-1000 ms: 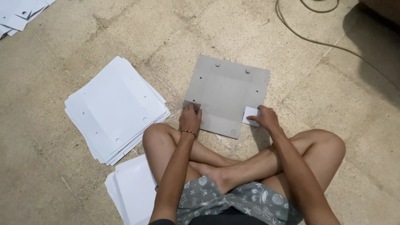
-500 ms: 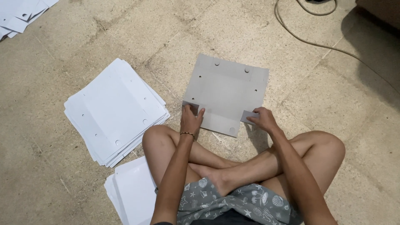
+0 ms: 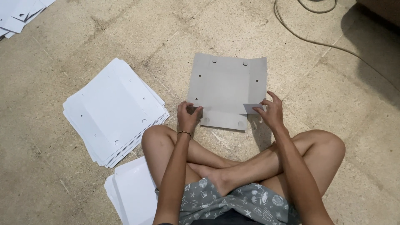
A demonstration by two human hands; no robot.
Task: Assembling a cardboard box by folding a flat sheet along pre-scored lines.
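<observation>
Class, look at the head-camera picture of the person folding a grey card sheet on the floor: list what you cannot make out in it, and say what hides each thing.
- Grey card sheet, head view: its near corners lie under the left hand and right hand.
- Lower white stack: cut off by the bottom edge and covered by the left knee.
- Far white sheets: cut off by the top-left corner.
- Cable: both ends run out of frame at the top and right.

A single head-worn camera looks steeply down from above the seated person's crossed legs, close enough that the flat grey cardboard sheet with punched holes (image 3: 227, 93) lies near frame centre. Ahead of that sheet the view reaches a thin grey cable (image 3: 316, 39); left of it, a stack of white punched sheets (image 3: 112, 110) on the beige stone floor (image 3: 62, 175).
</observation>
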